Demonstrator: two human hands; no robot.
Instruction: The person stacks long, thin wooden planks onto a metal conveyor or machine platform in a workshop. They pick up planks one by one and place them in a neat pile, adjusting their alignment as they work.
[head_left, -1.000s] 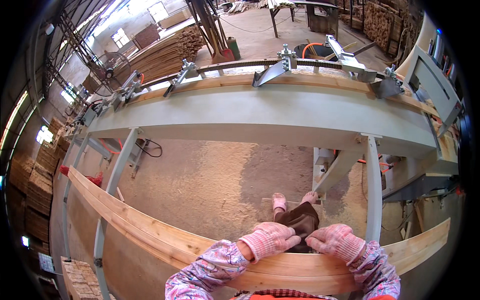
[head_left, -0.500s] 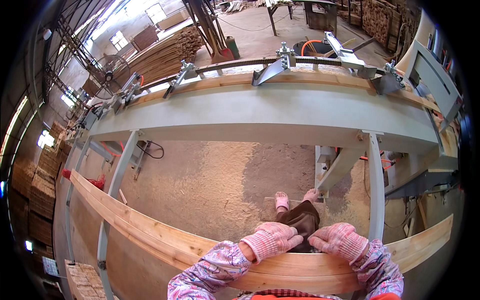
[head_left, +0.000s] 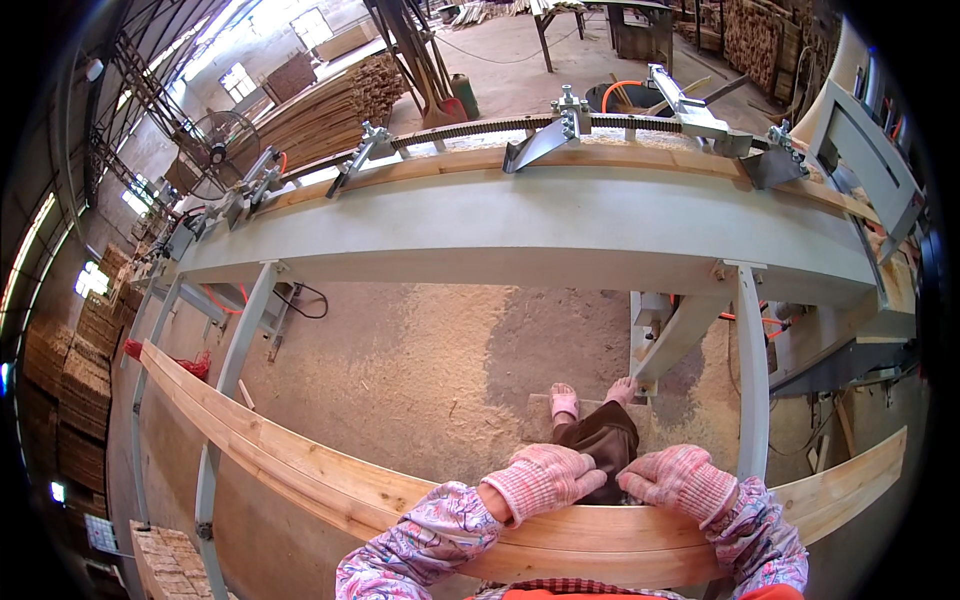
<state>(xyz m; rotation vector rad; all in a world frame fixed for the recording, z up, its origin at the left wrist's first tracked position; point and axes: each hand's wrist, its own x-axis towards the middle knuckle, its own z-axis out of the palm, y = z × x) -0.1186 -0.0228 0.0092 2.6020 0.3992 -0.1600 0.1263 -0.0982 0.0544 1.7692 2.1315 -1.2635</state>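
Both my hands wear pink-and-white knit gloves, and patterned sleeves cover my forearms. My left hand [head_left: 548, 480] rests at the far edge of long, pale wooden boards [head_left: 600, 545], its loosely bent fingers pointing right. Facing it, my right hand [head_left: 682, 480] lies at the same edge with its fingers pointing left. A small gap separates the fingertips. Neither hand is wrapped around a board; the undersides of the fingers are hidden. The boards lie side by side across the front of me, stretching far out to the left and to the right.
Beyond the boards stands a long grey machine bed [head_left: 520, 215] with metal clamps [head_left: 570, 115] and a wooden strip [head_left: 440, 165]. Grey legs [head_left: 752, 370] support it. Sawdust [head_left: 440, 350] covers parts of the floor. Timber stacks [head_left: 340, 100] and a fan [head_left: 218, 150] stand at the back left.
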